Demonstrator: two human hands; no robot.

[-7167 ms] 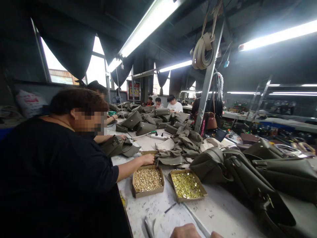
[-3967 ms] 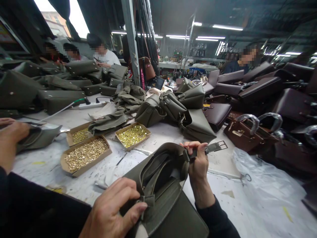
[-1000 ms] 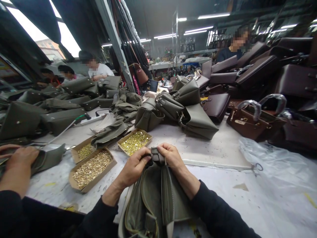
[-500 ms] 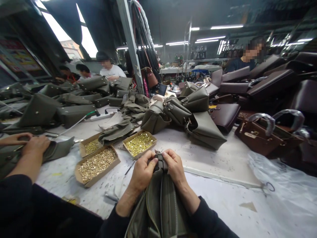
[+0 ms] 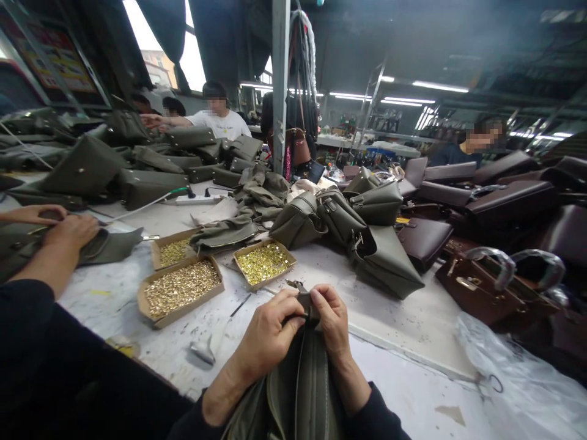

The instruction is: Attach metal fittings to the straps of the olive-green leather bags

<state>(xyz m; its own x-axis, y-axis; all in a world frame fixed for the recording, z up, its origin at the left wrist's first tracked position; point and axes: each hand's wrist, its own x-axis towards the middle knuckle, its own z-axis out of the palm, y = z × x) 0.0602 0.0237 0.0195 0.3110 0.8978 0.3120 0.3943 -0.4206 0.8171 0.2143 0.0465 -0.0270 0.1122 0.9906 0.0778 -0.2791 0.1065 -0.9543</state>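
Head view: an olive bag [image 5: 312, 391] is held at bottom centre, over the worktop [image 5: 394, 363], its strap [image 5: 308, 299] clamped in the fingers of both the left hand [image 5: 270, 327] and the right hand [image 5: 334, 321]. Beyond are set a box of coppery studs [image 5: 192, 304] and, beside it, a box of yellow-gold pieces [image 5: 275, 277].

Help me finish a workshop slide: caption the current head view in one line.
Left hand and right hand pinch the top of an olive bag near boxes of small golden pieces.
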